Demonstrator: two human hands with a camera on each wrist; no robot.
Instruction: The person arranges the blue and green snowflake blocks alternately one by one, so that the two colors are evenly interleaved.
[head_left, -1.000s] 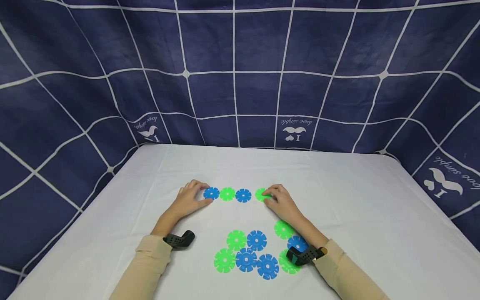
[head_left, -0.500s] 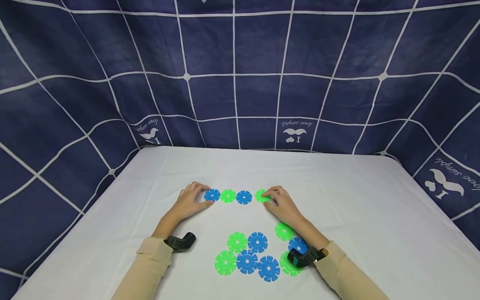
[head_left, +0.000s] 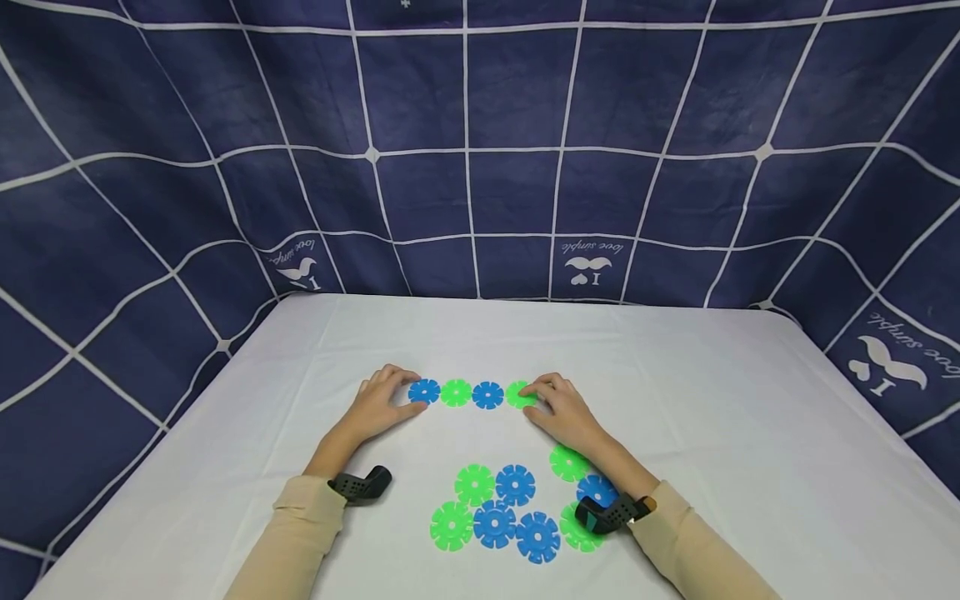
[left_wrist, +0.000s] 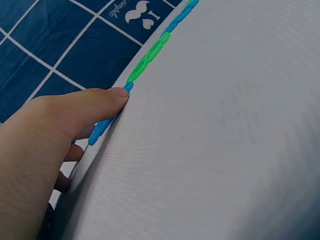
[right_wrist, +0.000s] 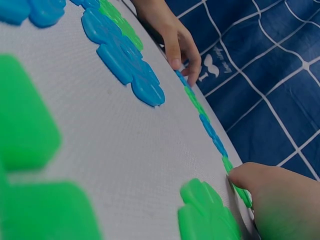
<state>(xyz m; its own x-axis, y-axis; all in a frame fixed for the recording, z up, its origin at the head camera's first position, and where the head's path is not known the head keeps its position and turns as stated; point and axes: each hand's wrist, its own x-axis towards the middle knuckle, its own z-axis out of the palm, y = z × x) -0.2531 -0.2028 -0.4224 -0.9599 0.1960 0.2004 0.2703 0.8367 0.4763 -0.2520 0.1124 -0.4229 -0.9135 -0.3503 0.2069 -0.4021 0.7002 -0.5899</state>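
A row of flat, notched plastic discs lies across the table. At its left end, my left hand [head_left: 377,404] holds a blue disc [head_left: 424,391] between thumb and fingers; the left wrist view shows the thumb on this blue disc's near edge [left_wrist: 102,128]. Beside it sit a green disc [head_left: 456,392] and a second blue disc [head_left: 488,395], edge to edge or nearly so. My right hand [head_left: 564,410] grips another green disc [head_left: 519,394] by its right side, with a small gap left of it. In the right wrist view the thumb rests on that green disc [right_wrist: 243,194]; the other fingers are hidden.
Nearer the body lie loose discs: green ones [head_left: 475,484] [head_left: 452,526], blue ones [head_left: 515,484] [head_left: 538,537], and more partly under the right forearm, such as a green disc [head_left: 567,463]. A dark blue checked curtain [head_left: 517,192] borders the white table [head_left: 675,367].
The right hand has slid its green disc slightly left, narrowing the gap to the blue disc. The left hand and the other discs have stayed put.
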